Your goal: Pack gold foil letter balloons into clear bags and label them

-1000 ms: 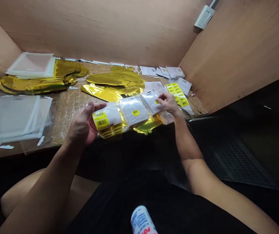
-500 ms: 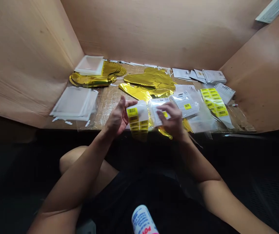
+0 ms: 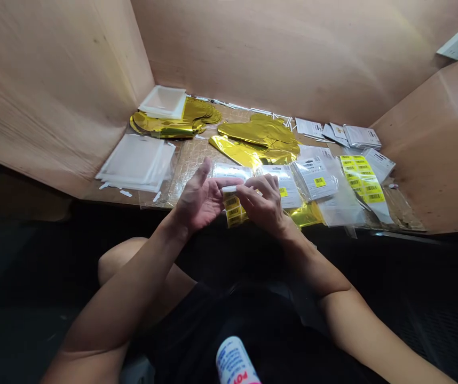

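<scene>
A sheet of yellow barcode stickers (image 3: 234,213) hangs at the front edge of the table, bent over at its top. My left hand (image 3: 202,198) supports it with the fingers, thumb raised and apart from it. The bent fingertips of my right hand (image 3: 264,205) pinch at the sheet's upper edge; whether a single sticker is between them is hidden. Just behind the right hand lies a clear packet with a white card (image 3: 291,200), bearing a yellow barcode sticker. Beside it is another stickered packet (image 3: 315,178). A third packet (image 3: 232,172) lies behind my fingertips, partly covered.
Gold foil pieces (image 3: 261,133) lie mid-table, with more gold foil (image 3: 173,125) at the back left. Clear sleeves (image 3: 133,162) are stacked at left. A second sticker sheet (image 3: 361,178) and packets (image 3: 361,136) are at right. Wooden panels (image 3: 273,58) enclose the table. A printed bottle (image 3: 237,360) is near my lap.
My right hand has moved left from the stickered packet to the sticker sheet. The sheet's top is now bent over. A further packet shows behind my fingers, and the camera view has shifted slightly.
</scene>
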Demonstrator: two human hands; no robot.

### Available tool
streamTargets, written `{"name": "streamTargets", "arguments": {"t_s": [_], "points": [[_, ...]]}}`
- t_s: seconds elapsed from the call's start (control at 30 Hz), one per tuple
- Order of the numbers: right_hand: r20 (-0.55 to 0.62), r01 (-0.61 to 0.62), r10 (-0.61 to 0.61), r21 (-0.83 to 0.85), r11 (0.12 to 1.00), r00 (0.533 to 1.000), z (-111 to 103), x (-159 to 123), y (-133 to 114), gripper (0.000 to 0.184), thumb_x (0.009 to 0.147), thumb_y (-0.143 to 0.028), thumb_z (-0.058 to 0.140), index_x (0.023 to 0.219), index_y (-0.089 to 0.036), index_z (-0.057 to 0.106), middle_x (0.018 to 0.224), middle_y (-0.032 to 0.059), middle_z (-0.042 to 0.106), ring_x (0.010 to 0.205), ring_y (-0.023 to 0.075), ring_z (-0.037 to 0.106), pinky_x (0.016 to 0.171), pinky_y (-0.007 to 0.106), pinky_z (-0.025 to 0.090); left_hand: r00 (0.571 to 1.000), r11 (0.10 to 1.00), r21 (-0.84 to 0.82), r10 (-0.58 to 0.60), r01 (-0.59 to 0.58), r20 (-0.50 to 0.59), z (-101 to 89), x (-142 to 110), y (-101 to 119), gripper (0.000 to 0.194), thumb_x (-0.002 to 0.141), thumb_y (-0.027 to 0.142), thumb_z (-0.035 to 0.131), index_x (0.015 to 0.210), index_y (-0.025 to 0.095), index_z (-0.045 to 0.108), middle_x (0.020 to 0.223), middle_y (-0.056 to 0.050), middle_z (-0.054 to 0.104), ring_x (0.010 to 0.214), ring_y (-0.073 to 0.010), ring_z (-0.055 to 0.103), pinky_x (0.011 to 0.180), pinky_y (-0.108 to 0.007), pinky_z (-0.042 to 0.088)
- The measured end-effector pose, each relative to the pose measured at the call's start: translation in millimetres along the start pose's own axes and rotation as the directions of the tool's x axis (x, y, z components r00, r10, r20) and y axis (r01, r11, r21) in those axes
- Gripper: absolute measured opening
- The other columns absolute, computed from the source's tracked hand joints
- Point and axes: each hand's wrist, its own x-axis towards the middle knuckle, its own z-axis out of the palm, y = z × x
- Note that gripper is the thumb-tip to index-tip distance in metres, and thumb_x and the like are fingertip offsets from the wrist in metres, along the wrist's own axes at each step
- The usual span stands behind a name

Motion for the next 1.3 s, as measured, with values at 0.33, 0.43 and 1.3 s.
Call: {"name": "streamTargets", "arguments": {"t_s": [0.33, 0.43, 1.3], "points": [[-0.033, 0.055, -0.054, 0.059, 0.997, 0.998, 5, -7, -9, 0.016, 0.103, -0.016, 0.067, 0.108, -0.029, 0.075, 0.092, 0.0041, 0.072, 0.089, 0.0218, 0.066, 0.088, 0.043, 0.045, 0.999, 0.998, 0.061, -0.016, 0.019, -0.043, -4.2, -11, 1, 0.101, 0.095, 0.089, 0.047, 0.137, 0.0, 0.07, 0.113, -0.031, 0.08, 0.107, -0.041, 0.079, 0.099, -0.056, 0.061], [-0.01, -0.141, 0.146, 0.198, 0.97, 0.989, -5, -4, -22, 0.013, 0.105, -0.027, 0.065, 0.099, -0.029, 0.075, 0.089, 0.0056, 0.072, 0.088, 0.0243, 0.067, 0.088, 0.046, 0.048, 0.978, 0.979, 0.198, 0.092, -0.054, -0.189, -12.8, -11, 4, 0.097, 0.09, 0.092, 0.056, 0.133, 0.007, 0.074, 0.105, -0.024, 0.082, 0.103, -0.0384, 0.08, 0.092, -0.051, 0.064], [0.089, -0.698, 0.742, -0.281, 0.659, 0.665, -76, -14, 139, 0.034, 0.113, -0.043, 0.054, 0.095, -0.021, 0.074, 0.094, 0.009, 0.079, 0.086, 0.0236, 0.069, 0.083, 0.034, 0.045, 0.971, 0.596, 0.78, 0.003, 0.189, -0.237, -2.5, 0, 34, 0.054, 0.066, 0.072, 0.091, 0.094, 0.025, 0.089, 0.078, -0.008, 0.08, 0.057, -0.0214, 0.064, 0.048, -0.029, 0.049]]}}
